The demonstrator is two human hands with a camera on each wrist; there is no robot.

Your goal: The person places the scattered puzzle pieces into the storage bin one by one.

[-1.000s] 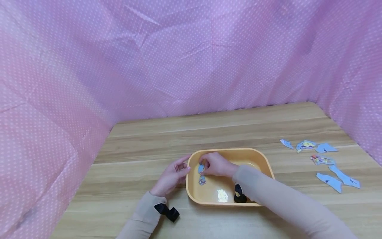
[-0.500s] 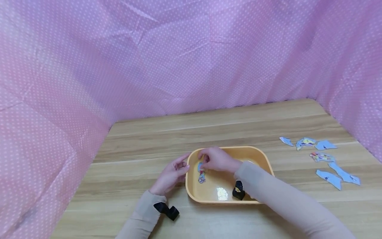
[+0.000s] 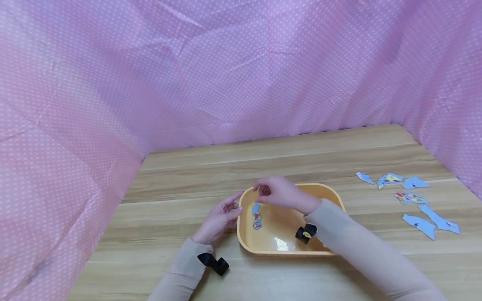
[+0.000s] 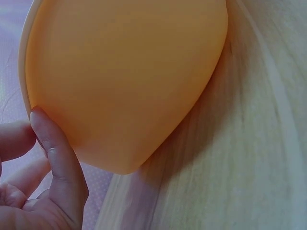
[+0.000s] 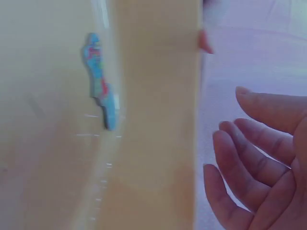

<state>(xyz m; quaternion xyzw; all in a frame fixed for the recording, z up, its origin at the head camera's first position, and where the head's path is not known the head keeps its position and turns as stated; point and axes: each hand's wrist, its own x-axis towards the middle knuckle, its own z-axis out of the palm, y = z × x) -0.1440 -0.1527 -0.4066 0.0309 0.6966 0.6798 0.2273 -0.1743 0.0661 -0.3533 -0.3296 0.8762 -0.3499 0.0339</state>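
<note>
My left hand [image 3: 217,219] rests at the left end of a yellow-orange tray [image 3: 273,253]. In the left wrist view its thumb [image 4: 55,143] touches the tray's rim from outside, the other fingers loosely bent beside it. Within the tray, along its left wall, lies a small strip of printed blue and red puzzle pieces [image 3: 257,219], fitted end to end. My right hand [image 3: 282,193] hovers over the tray's far left corner, just above that strip. Its fingers [image 5: 242,167] are loosely curled and the thumb stands apart, with nothing between them.
Several irregular light-blue puzzle pieces lie apart on the right of the wooden table [image 3: 188,175], among them a colourful one [image 3: 410,197] and a long narrow one [image 3: 438,219]. A pink dotted curtain [image 3: 226,83] hangs behind and at both sides.
My right hand has let go of the blue piece, now joined with the others in the strip, and has lifted up and away. My left hand stays at the tray.
</note>
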